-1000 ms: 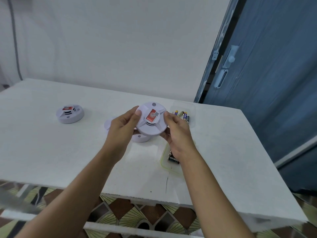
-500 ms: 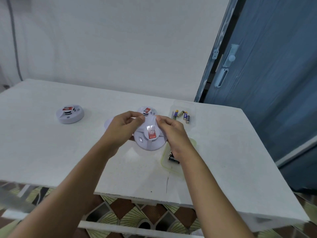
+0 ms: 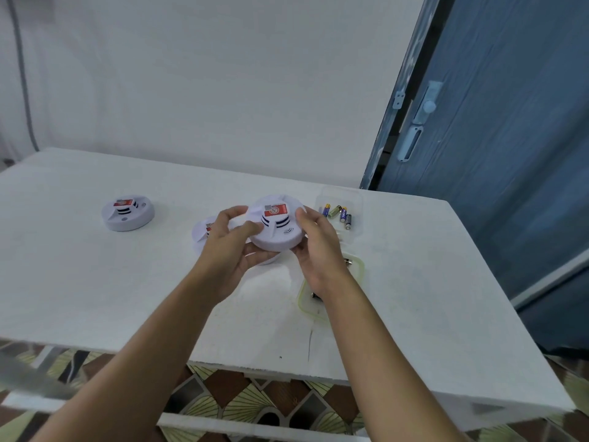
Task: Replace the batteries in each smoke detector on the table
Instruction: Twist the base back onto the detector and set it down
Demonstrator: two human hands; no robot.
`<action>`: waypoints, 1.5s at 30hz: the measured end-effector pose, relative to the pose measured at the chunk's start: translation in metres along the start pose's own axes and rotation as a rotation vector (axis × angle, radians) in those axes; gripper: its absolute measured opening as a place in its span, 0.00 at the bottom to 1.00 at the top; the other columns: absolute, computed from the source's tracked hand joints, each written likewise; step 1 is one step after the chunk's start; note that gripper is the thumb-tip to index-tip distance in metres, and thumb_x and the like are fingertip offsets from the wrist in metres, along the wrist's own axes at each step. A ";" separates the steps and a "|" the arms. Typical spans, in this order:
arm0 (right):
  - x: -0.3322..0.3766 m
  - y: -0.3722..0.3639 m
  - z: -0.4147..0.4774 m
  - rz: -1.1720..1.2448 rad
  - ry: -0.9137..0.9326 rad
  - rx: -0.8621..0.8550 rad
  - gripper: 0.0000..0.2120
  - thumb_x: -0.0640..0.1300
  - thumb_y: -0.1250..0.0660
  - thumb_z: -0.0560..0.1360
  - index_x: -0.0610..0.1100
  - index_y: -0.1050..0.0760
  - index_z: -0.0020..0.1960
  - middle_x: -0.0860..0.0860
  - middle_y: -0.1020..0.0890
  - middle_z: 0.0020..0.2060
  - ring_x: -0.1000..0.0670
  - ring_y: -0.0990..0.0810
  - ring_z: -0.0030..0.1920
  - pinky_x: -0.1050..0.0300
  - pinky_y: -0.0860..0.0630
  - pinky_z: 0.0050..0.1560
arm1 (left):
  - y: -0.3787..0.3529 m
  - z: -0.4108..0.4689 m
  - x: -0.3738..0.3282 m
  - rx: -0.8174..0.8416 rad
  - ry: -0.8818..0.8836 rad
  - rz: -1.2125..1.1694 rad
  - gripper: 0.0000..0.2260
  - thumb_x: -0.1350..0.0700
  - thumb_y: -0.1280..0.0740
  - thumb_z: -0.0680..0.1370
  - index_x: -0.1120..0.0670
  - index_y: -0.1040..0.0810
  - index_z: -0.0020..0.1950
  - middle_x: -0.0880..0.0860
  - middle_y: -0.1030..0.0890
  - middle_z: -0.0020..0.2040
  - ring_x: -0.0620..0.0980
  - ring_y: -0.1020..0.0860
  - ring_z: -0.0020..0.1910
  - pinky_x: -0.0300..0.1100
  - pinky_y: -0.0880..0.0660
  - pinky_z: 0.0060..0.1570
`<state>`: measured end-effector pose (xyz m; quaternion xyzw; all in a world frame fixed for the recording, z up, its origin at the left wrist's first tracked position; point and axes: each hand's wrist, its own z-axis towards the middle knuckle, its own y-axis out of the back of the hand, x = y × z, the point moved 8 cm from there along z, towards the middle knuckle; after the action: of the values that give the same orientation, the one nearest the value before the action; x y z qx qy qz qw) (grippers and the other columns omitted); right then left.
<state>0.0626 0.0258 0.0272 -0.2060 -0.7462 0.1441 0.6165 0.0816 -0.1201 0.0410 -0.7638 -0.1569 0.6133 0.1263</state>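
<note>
A round white smoke detector (image 3: 276, 225) with a red label is held above the table, face up, between both hands. My left hand (image 3: 230, 247) grips its left side and underside. My right hand (image 3: 318, 250) grips its right edge. A second detector (image 3: 200, 231) lies on the table behind my left hand, mostly hidden. A third detector (image 3: 127, 212) sits alone at the far left. Several loose batteries (image 3: 337, 213) lie in a clear tray (image 3: 356, 199) to the right.
A clear container with a yellow-green rim (image 3: 359, 266) holds dark batteries under my right wrist. The white table (image 3: 95, 282) ends at a front edge near me, with patterned floor below. A blue door (image 3: 510, 154) stands at the right.
The held detector has been turned over in my hands and now shows its labelled face upward. Both hands shifted their grip around its rim.
</note>
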 end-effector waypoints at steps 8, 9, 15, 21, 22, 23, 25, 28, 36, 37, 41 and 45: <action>0.015 -0.004 0.009 -0.091 0.147 -0.016 0.11 0.51 0.36 0.82 0.44 0.21 0.55 0.50 0.14 0.48 0.51 0.16 0.50 0.54 0.20 0.54 | -0.014 -0.008 -0.006 0.262 -0.113 0.278 0.27 0.68 0.33 0.76 0.46 0.33 0.69 0.59 0.17 0.56 0.59 0.18 0.55 0.54 0.22 0.56; 0.017 -0.005 0.009 -0.100 0.161 -0.003 0.11 0.50 0.37 0.82 0.44 0.20 0.55 0.49 0.14 0.49 0.51 0.16 0.50 0.54 0.20 0.54 | -0.013 -0.008 -0.006 0.243 -0.134 0.296 0.28 0.68 0.32 0.76 0.45 0.33 0.69 0.58 0.17 0.56 0.58 0.18 0.54 0.54 0.21 0.55; 0.023 -0.011 0.006 -0.203 0.224 0.051 0.08 0.48 0.37 0.82 0.49 0.19 0.54 0.51 0.16 0.50 0.53 0.18 0.50 0.53 0.22 0.57 | -0.007 -0.007 -0.007 0.152 -0.214 0.343 0.29 0.71 0.32 0.74 0.46 0.33 0.67 0.55 0.18 0.56 0.52 0.17 0.52 0.53 0.20 0.52; 0.026 -0.014 0.004 -0.227 0.231 0.069 0.07 0.47 0.36 0.82 0.49 0.19 0.54 0.54 0.15 0.46 0.58 0.17 0.47 0.60 0.21 0.51 | -0.003 -0.006 -0.011 0.163 -0.232 0.378 0.29 0.70 0.31 0.74 0.48 0.34 0.69 0.47 0.16 0.51 0.51 0.17 0.52 0.52 0.19 0.52; 0.027 -0.015 0.004 -0.229 0.233 0.072 0.07 0.47 0.36 0.82 0.49 0.19 0.54 0.54 0.15 0.47 0.58 0.17 0.47 0.61 0.21 0.51 | -0.002 -0.006 -0.011 0.165 -0.232 0.379 0.29 0.70 0.31 0.74 0.48 0.34 0.69 0.46 0.16 0.50 0.50 0.17 0.53 0.52 0.19 0.52; 0.027 -0.016 0.004 -0.229 0.233 0.073 0.07 0.47 0.36 0.82 0.49 0.19 0.54 0.54 0.15 0.47 0.58 0.17 0.47 0.61 0.21 0.50 | -0.002 -0.006 -0.011 0.166 -0.232 0.377 0.29 0.70 0.31 0.74 0.48 0.34 0.69 0.45 0.16 0.50 0.50 0.17 0.52 0.52 0.19 0.52; 0.027 -0.017 0.005 -0.226 0.233 0.075 0.07 0.46 0.36 0.82 0.49 0.19 0.54 0.54 0.15 0.48 0.57 0.17 0.48 0.62 0.21 0.50 | -0.002 -0.006 -0.011 0.167 -0.231 0.368 0.29 0.71 0.32 0.74 0.49 0.35 0.69 0.44 0.16 0.49 0.50 0.17 0.52 0.51 0.19 0.51; 0.025 -0.018 0.006 -0.223 0.230 0.077 0.07 0.46 0.36 0.82 0.49 0.19 0.54 0.54 0.15 0.48 0.58 0.17 0.47 0.62 0.22 0.50 | -0.001 -0.006 -0.011 0.169 -0.226 0.356 0.29 0.71 0.32 0.74 0.49 0.35 0.69 0.46 0.16 0.50 0.51 0.17 0.52 0.50 0.19 0.52; 0.022 -0.022 0.010 -0.219 0.219 0.081 0.07 0.47 0.35 0.81 0.49 0.18 0.53 0.54 0.15 0.48 0.57 0.17 0.49 0.62 0.22 0.50 | 0.007 -0.001 -0.009 0.165 -0.211 0.336 0.29 0.71 0.31 0.74 0.49 0.34 0.69 0.52 0.16 0.54 0.54 0.18 0.55 0.55 0.21 0.56; 0.022 -0.022 0.010 -0.215 0.217 0.084 0.07 0.47 0.35 0.81 0.49 0.18 0.53 0.54 0.15 0.48 0.57 0.17 0.49 0.62 0.22 0.51 | 0.007 0.000 -0.008 0.167 -0.208 0.337 0.29 0.71 0.31 0.74 0.48 0.34 0.68 0.53 0.17 0.55 0.54 0.18 0.55 0.56 0.21 0.56; 0.020 -0.024 0.012 -0.207 0.211 0.097 0.07 0.48 0.34 0.81 0.49 0.18 0.54 0.54 0.15 0.49 0.56 0.17 0.49 0.60 0.21 0.53 | 0.010 0.003 -0.007 0.189 -0.203 0.328 0.29 0.71 0.31 0.74 0.49 0.34 0.68 0.54 0.17 0.57 0.56 0.19 0.56 0.57 0.22 0.57; 0.017 -0.025 0.017 -0.212 0.202 0.096 0.07 0.48 0.34 0.80 0.50 0.18 0.53 0.55 0.15 0.49 0.56 0.17 0.51 0.59 0.22 0.54 | 0.012 0.008 -0.006 0.192 -0.196 0.319 0.30 0.65 0.29 0.69 0.47 0.33 0.67 0.53 0.17 0.57 0.56 0.19 0.58 0.57 0.23 0.58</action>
<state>0.0403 0.0130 0.0502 -0.1098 -0.6902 0.0924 0.7092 0.0739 -0.1340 0.0403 -0.7001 0.0136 0.7090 0.0838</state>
